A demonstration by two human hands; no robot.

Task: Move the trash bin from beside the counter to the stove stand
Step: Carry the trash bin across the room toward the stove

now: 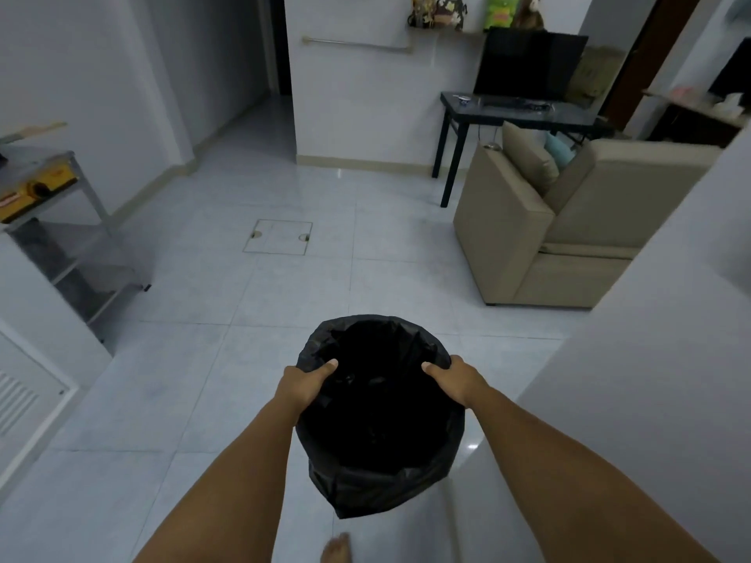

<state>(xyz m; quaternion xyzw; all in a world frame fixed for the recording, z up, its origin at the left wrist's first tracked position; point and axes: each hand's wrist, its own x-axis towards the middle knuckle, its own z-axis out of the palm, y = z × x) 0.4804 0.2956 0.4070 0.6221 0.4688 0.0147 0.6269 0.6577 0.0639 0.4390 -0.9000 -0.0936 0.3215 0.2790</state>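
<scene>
Holding the trash bin [376,420] with both hands, we carried it in front of us above the white tiled floor [227,359]. The bin was lined with a black plastic bag [365,493] that folded over its rim and hung down the outside. Our left hand [304,386] gripped the left side of the rim, with the thumb lying inside the opening and the other fingers hidden behind the bag, so we could not tell how they were placed. Our right hand [455,379] gripped the right side of the rim in the same way, thumb on the inside, the remaining fingers out of sight. The inside of the bin was too dark to see what it contained. One bare foot [336,548] showed at the bottom edge, just under the bin.

The metal stove stand [77,245] was at the left side of the room, well apart from the bin, with a yellow box [32,193] on its upper shelf. A square floor hatch [278,236] lay in the tiles between the stand and a beige sofa [569,225] on the right. Behind the sofa stood a dark table [508,107] carrying a black monitor [528,65].
</scene>
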